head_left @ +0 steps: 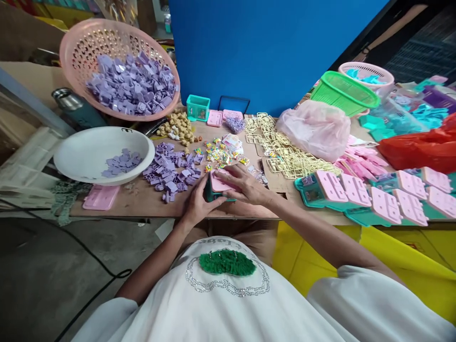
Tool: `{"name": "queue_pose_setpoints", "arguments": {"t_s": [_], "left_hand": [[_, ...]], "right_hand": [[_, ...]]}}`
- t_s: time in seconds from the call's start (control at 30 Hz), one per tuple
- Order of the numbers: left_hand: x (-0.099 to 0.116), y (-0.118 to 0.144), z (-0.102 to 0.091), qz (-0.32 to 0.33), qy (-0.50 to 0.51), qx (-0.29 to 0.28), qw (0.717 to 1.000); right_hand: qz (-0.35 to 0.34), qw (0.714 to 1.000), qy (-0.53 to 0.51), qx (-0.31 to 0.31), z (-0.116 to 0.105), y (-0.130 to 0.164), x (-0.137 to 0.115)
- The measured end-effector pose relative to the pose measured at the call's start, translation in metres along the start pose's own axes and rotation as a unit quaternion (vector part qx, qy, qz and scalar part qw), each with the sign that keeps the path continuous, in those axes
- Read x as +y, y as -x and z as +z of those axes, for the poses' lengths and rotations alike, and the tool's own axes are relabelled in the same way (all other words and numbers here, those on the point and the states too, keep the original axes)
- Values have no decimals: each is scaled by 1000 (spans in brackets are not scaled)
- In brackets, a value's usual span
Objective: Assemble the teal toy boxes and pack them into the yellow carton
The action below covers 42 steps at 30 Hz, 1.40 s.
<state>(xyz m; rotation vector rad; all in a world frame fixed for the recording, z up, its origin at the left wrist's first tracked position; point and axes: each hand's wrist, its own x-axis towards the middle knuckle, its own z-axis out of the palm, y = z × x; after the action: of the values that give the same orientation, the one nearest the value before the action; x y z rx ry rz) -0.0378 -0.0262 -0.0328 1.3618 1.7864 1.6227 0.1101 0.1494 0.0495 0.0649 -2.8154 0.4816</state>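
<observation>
At the far left, a dark flask (80, 111) leans behind a white bowl (71, 154) holding a few purple pieces. Above the bowl, a tilted pink basket (80, 52) carries a large heap of similar pieces. A pink panel (101, 197) lies at the near edge of the desk (130, 202), below the bowl. Next comes a loose pile of purple parts (173, 166), with small tan pieces (181, 126) behind it and an open teal container (198, 109) farther back.

At the middle of the near edge, the left hand (197, 204) holds the side of a teal box with a pink lid (216, 184). The right hand (244, 185) lies over the lid, fingers stretched across its top; I cannot tell whether it grips.

Rightward lie cream frames (295, 159), a translucent plastic bag (315, 128) and pink strips (359, 164). Several pink-lidded teal boxes (331, 186) stand near the front edge, a green basket (345, 92) behind, and a red bag (422, 147) at far right.
</observation>
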Motion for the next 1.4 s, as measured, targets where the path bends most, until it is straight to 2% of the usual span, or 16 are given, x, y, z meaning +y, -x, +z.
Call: {"name": "queue_pose_setpoints", "arguments": {"t_s": [0.23,0.43,0.57,0.67,0.73,0.8,0.87,1.03,1.23,1.3,1.4], "left_hand": [[9,-2,-1,38,-2,16,999],[6,-4,-2,49,-5,8,999],[3,-4,-3,35,22,3,999],[1,-5,-4,21,22,-3,1000],[-1,-5,-4,20,16,-1,1000],[-2,-6,-4,27,2,4,1000],[-1,-6,-3,35,-26,13,999],[4,-6,0,60,-85,33,994],[5,-8,0,59,-84,32,994],[4,-9,1,55,-80,29,995],[1,-9,2,45,-71,30,996]], "right_hand": [[4,999,31,-14,0,4,-3],[0,998,59,-35,5,5,-3],[6,999,9,-49,-14,-1,-5],[31,999,-36,-2,-38,-8,-9],[41,998,-36,8,-44,-11,-10],[24,999,-23,-24,-37,-12,-8],[10,999,-2,-44,-20,-9,-5],[-11,998,58,8,11,2,-3],[6,996,86,11,14,3,-7],[11,998,63,8,10,1,-6],[19,999,-1,40,-2,-3,-4]]}}
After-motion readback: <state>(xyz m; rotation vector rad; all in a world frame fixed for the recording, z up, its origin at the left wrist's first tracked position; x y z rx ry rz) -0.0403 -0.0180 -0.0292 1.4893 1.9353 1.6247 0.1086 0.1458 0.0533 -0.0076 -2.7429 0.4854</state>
